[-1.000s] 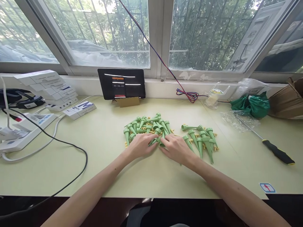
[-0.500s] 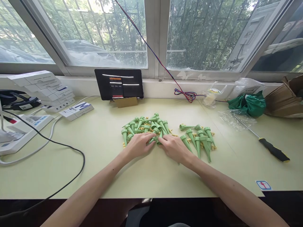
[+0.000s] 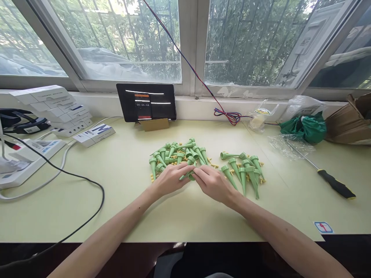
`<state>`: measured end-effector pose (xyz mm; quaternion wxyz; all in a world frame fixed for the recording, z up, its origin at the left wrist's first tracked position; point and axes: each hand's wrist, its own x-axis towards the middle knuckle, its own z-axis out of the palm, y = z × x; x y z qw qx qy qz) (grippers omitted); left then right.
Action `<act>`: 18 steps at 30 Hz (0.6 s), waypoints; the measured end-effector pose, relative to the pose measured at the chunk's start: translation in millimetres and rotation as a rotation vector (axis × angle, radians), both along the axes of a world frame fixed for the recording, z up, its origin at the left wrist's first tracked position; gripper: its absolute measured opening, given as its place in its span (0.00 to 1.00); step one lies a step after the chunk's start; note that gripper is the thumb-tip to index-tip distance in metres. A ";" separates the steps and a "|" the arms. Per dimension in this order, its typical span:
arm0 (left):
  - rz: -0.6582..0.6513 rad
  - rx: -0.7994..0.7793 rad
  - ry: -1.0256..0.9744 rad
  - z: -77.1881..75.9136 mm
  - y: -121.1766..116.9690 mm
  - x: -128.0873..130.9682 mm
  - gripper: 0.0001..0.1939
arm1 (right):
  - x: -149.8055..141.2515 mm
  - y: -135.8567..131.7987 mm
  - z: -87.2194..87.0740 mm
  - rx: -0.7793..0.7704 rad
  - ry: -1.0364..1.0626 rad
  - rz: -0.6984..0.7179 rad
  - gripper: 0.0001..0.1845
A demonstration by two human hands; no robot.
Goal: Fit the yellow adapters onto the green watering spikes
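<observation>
My left hand (image 3: 173, 178) and my right hand (image 3: 213, 183) meet in front of a pile of green plant watering spikes (image 3: 180, 156) with yellow valves. Between the fingertips of both hands is a green watering spike (image 3: 191, 176), its round open end partly showing. Fingers of each hand are closed on it, and most of its body is hidden. To the right of my right hand lies a second group of green spikes (image 3: 242, 170), also with yellow valves.
A tablet (image 3: 146, 102) with a timer leans on a cardboard stand at the back. White boxes (image 3: 55, 110) and a power strip (image 3: 31, 162) sit left, with a black cable across the table. A screwdriver (image 3: 334, 183), clear plastic and a green bag (image 3: 304, 127) lie right.
My hands have come closer together at the fingertips. The right fingers have moved slightly left with the green piece, which now meets the left fingers. Both piles look the same.
</observation>
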<state>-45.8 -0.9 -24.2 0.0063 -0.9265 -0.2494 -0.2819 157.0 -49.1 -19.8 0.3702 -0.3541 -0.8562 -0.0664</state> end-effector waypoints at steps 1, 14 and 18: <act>-0.011 0.014 -0.028 1.1 -0.6 0.2 0.11 | 0.5 -0.1 0.1 0.011 0.028 0.006 0.12; -0.071 0.062 -0.256 6.7 -8.2 4.2 0.12 | 8.8 2.9 3.3 0.076 0.262 0.143 0.08; -0.069 -0.005 -0.336 9.2 -7.8 4.6 0.12 | 29.1 18.5 7.4 0.047 0.257 -0.012 0.09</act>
